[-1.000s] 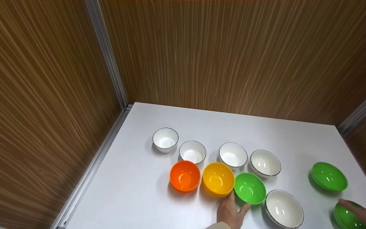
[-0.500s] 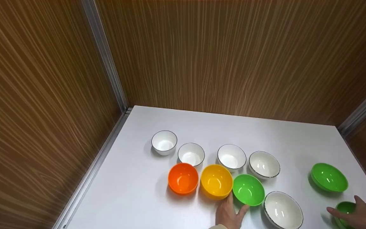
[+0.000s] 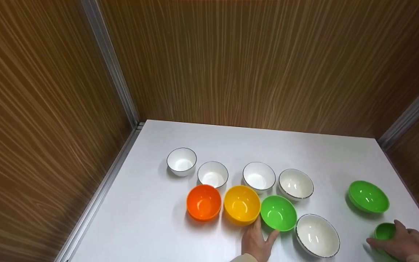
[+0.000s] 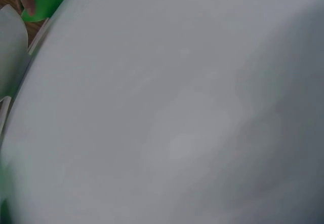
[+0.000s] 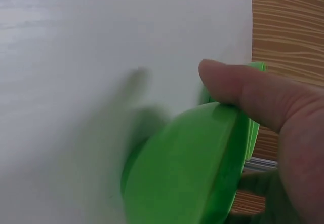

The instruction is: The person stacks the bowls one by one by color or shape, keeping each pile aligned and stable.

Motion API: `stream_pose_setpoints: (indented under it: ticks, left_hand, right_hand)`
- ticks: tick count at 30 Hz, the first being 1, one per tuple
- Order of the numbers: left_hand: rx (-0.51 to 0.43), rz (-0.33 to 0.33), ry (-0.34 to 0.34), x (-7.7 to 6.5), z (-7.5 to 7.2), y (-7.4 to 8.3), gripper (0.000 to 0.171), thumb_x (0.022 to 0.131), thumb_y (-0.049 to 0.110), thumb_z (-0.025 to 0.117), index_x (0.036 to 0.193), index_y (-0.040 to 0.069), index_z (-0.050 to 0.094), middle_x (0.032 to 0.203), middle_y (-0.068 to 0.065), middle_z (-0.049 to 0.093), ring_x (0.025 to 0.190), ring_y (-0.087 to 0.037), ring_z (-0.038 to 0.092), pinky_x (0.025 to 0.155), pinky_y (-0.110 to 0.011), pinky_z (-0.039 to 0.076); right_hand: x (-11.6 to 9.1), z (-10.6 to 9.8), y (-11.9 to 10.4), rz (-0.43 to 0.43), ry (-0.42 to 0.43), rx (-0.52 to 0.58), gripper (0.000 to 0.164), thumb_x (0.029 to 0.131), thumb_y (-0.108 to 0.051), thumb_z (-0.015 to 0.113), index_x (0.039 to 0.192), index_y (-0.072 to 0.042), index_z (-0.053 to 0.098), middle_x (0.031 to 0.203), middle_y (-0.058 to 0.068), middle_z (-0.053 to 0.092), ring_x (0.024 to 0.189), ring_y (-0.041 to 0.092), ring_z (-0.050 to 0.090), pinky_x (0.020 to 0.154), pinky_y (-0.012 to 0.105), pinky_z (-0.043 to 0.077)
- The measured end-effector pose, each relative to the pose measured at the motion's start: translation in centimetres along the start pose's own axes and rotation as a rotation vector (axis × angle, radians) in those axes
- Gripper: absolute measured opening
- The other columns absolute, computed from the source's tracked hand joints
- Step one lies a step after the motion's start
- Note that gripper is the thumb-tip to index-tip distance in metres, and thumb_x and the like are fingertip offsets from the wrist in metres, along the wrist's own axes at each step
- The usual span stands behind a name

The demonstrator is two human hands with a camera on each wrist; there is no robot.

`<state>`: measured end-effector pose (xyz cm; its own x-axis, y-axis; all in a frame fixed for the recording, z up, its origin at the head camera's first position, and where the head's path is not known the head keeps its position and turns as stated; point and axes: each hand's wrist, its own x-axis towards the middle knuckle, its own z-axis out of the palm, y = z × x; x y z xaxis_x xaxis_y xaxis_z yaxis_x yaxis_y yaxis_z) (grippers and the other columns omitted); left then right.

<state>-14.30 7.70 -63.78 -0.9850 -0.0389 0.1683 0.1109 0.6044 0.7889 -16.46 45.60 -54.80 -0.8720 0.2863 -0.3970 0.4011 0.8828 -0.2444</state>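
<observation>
My left hand (image 3: 256, 242) is at the front of the middle green bowl (image 3: 278, 214). Its straight fingers reach between that bowl and the yellow bowl (image 3: 241, 205), and the thumb lies along the green bowl's near edge. At the lower right, my right hand (image 3: 404, 242) grips a smaller-looking green bowl (image 3: 384, 231), partly hidden under the hand. In the right wrist view the thumb bends over the rim of this green bowl (image 5: 177, 168), with blurred fingers on the far side. The left wrist view shows mostly tabletop (image 4: 167, 102).
Beside the yellow bowl stands an orange bowl (image 3: 204, 203). Several white bowls form a slanting row behind, and a larger white bowl (image 3: 318, 235) stands between the hands. Another green bowl (image 3: 368, 197) sits behind my right hand. Wood-grain walls (image 3: 249, 65) enclose the table.
My right hand has come left over the near-right green bowl and closed around its rim. My left hand keeps its place at the middle green bowl. The head view has shifted slightly.
</observation>
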Motion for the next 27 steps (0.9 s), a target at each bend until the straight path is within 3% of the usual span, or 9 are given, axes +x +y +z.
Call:
stream_pose_setpoints:
  ticks: [5, 11, 17, 27]
  left_hand:
    - [0.006, 0.008, -0.008, -0.1, -0.2, -0.2, 0.078, 0.082, 0.057, 0.053, 0.143, 0.015, 0.028, 0.141, 0.000, 0.038, 0.123, -0.015, 0.041, 0.102, -0.031, 0.033]
    - [0.014, 0.004, -0.019, -0.1, -0.3, -0.1, 0.076, 0.083, 0.056, 0.053, 0.142, 0.012, 0.030, 0.140, -0.003, 0.039, 0.123, -0.016, 0.040, 0.102, -0.031, 0.032]
    - [0.005, 0.015, -0.009, -0.2, -0.1, -0.1, 0.076, 0.084, 0.053, 0.054, 0.142, 0.011, 0.030, 0.140, -0.004, 0.040, 0.123, -0.016, 0.041, 0.102, -0.031, 0.033]
    - [0.004, 0.015, -0.012, -0.2, -0.2, -0.2, 0.077, 0.084, 0.055, 0.053, 0.143, 0.012, 0.027, 0.142, -0.003, 0.037, 0.124, -0.017, 0.039, 0.103, -0.032, 0.032]
  right_hand:
    - [-0.2, -0.1, -1.1, 0.034, 0.033, 0.027, 0.133, 0.057, -0.069, 0.068, 0.135, 0.014, -0.001, 0.111, 0.049, 0.012, 0.097, 0.066, 0.023, 0.073, 0.068, 0.037]
    - [-1.1, -1.6, -3.5, -0.112, 0.131, 0.045, 0.128, 0.063, -0.069, 0.065, 0.138, 0.010, -0.002, 0.120, 0.051, 0.005, 0.101, 0.069, 0.016, 0.071, 0.072, 0.033]
    - [-2.8, -2.7, -7.0, -0.314, 0.279, 0.061, 0.117, 0.068, -0.060, 0.068, 0.141, 0.006, 0.006, 0.121, 0.050, 0.013, 0.098, 0.069, 0.021, 0.066, 0.071, 0.032]
    - [-4.8, -2.5, -14.6, -0.522, 0.245, 0.063, 0.117, 0.063, -0.065, 0.069, 0.144, -0.002, 0.013, 0.128, 0.044, 0.020, 0.105, 0.066, 0.028, 0.073, 0.074, 0.034]
